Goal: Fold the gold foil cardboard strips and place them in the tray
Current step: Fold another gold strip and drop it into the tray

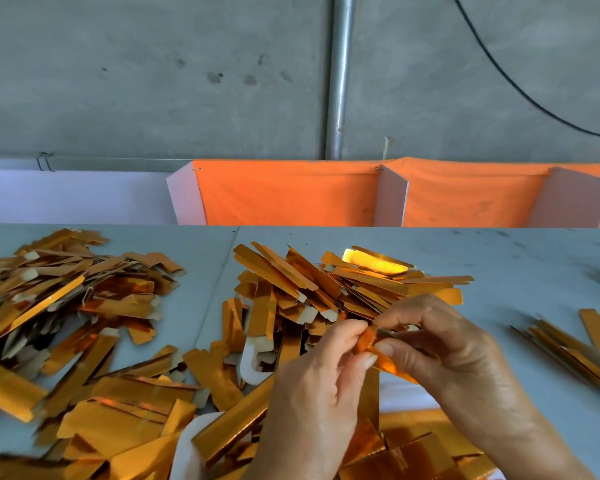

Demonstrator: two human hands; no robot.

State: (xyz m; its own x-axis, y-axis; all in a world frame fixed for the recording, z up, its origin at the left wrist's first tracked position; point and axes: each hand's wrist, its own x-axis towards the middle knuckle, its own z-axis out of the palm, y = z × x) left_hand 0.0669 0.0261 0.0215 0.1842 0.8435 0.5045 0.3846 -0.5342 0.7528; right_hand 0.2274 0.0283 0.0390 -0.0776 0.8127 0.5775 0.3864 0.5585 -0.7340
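A gold foil cardboard strip [388, 362] is held between both hands just above the table. My left hand [319, 386] pinches its left end with thumb and fingertips. My right hand [444, 344] grips the strip from the right, with the thumb pressed on its face. Most of the strip is hidden behind my fingers. Loose gold strips lie in a pile [329, 285] right behind the hands, and a wider heap [66, 306] spreads over the left of the table. No tray is clearly visible.
A few folded-looking strips [575, 348] lie at the right on the grey table [516, 258]. More gold pieces [416, 448] lie near the front edge under my wrists. Orange fabric bins with white dividers [291, 192] stand behind the table against a concrete wall.
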